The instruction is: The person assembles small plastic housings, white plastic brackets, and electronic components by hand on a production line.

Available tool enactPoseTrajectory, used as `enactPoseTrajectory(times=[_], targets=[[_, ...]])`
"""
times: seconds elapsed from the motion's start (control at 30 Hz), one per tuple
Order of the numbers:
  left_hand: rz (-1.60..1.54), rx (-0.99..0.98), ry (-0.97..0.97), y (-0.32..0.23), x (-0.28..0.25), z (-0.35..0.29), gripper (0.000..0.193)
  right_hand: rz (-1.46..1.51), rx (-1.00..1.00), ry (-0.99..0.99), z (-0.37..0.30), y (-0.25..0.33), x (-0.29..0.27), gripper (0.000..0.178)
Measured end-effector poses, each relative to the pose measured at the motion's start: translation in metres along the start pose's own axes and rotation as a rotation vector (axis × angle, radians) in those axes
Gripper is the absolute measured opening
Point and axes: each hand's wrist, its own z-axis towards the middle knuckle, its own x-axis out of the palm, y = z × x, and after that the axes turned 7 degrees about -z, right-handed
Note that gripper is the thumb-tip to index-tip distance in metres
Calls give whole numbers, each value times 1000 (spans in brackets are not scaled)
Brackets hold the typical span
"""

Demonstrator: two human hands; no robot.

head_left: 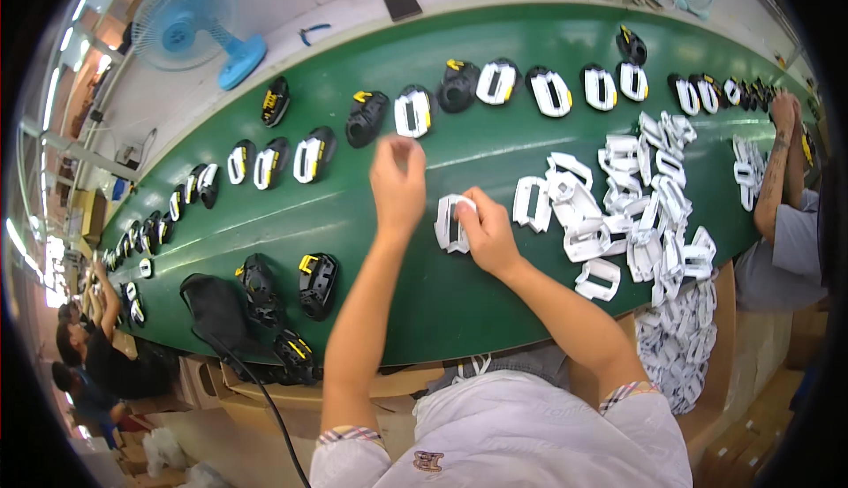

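My right hand (490, 234) grips a white plastic frame (449, 225) with an oblong slot, the thumb lying over its edge. Up and to the left of it, my left hand (397, 186) is raised over the green belt with its fingers curled together. Anything in that pinch is too small or hidden to make out. Just beyond the left hand sits a black part with a white frame on top (412, 112). A black part with a yellow tab (366, 119) lies to its left, bare of any white frame.
Loose white frames (618, 196) are heaped to my right, above a box full of more (680, 347). Black parts (317, 285) and a black bag (216, 311) lie near left. A blue fan (190, 29) stands at the back. Co-workers' arms (776, 161) reach in at both ends.
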Motion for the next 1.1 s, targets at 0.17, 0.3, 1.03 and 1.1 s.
enactPoseTrajectory(times=[0.17,0.3,1.03,1.1], targets=[[895,-253,-131,44,-25,111,65,-88,-175,51,-5,-5,16,15],[997,-325,37,65,-48,108,74,-57,-102,121,-6,-3,16,20],[-682,-552,392,-4,-21,-46,40,158,-78,61,19,13,-23,31],[-676,-561,394,-6,-21,-45,38,72,-60,133,22,9,-26,34]])
